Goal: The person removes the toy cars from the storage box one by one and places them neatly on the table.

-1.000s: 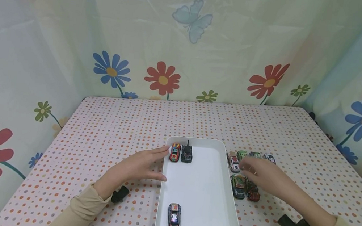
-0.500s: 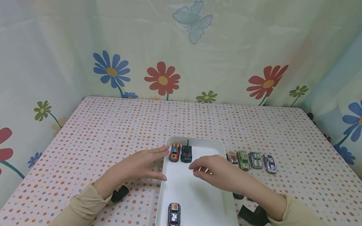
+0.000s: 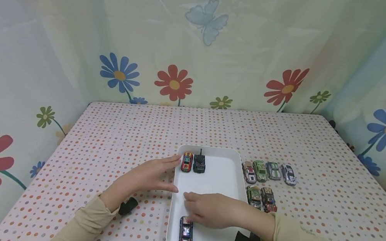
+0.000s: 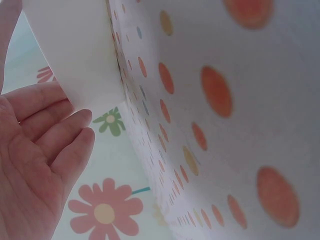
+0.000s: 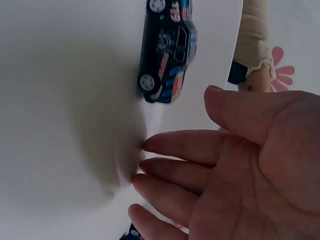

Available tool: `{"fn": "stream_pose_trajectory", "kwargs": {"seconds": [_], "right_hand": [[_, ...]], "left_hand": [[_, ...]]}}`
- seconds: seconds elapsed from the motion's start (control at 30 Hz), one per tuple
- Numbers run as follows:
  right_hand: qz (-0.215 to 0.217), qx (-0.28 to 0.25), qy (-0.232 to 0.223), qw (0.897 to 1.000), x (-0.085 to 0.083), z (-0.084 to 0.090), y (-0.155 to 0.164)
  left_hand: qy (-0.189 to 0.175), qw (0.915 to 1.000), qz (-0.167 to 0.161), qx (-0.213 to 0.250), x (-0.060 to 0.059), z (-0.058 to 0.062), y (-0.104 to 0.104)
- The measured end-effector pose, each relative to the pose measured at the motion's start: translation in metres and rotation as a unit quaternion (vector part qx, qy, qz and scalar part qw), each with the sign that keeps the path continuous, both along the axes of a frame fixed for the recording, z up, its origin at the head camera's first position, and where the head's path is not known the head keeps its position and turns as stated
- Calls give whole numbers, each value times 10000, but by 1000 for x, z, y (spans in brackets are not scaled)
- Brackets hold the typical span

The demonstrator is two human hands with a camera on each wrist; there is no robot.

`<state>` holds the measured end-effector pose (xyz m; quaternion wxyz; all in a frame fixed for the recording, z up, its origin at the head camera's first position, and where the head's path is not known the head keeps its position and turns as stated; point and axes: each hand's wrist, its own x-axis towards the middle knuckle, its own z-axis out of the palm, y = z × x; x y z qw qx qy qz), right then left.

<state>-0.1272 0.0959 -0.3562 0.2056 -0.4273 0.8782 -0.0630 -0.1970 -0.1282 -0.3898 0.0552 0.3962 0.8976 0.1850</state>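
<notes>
A white tray (image 3: 215,182) lies on the dotted table. My left hand (image 3: 147,176) rests at its left edge, fingers spread and straight; in the left wrist view the fingertips touch the outer wall. My right hand (image 3: 215,210) is over the tray floor, just above a blue and black toy car (image 3: 186,234). In the right wrist view its fingers (image 5: 180,145) are extended with nothing between them, close to the tray floor, and the car's side shows beyond the thumb. A red and yellow toy car (image 3: 186,162) and a black toy vehicle (image 3: 199,163) stand at the tray's far left corner.
Right of the tray, a row of toy cars (image 3: 260,171) stands on the table, with a green one (image 3: 254,196) and a dark red one (image 3: 268,199) nearer, partly behind my right forearm. A flowered curtain (image 3: 240,63) hangs behind the table.
My right hand has moved left from the toy cars on the table into the tray, then nearer to me beside the blue and black car. The left hand has stayed at the tray's edge.
</notes>
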Motion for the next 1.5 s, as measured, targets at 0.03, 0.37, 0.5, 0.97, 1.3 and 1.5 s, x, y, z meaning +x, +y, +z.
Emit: {"fn": "stream_pose_trajectory", "kwargs": {"seconds": [0.03, 0.37, 0.5, 0.97, 1.3, 1.5], "right_hand": [[87, 66, 137, 9998, 3, 0, 0], [466, 117, 354, 9982, 18, 0, 3], [478, 17, 328, 9983, 18, -1, 3], [-274, -1656, -909, 9816, 11, -2, -3], [-718, -1973, -1669, 9634, 6, -4, -3], [-683, -2084, -1995, 9550, 2, -7, -1]], "left_hand": [[-2, 10000, -5, -2, 0, 1, 0], [-52, 10000, -2, 48, 1, 3, 1], [-97, 9999, 20, 74, 2, 3, 1], [-37, 9999, -63, 124, 0, 1, -1], [-46, 9999, -57, 105, 0, 2, -1], [-37, 9999, -58, 89, 0, 1, -1]]}}
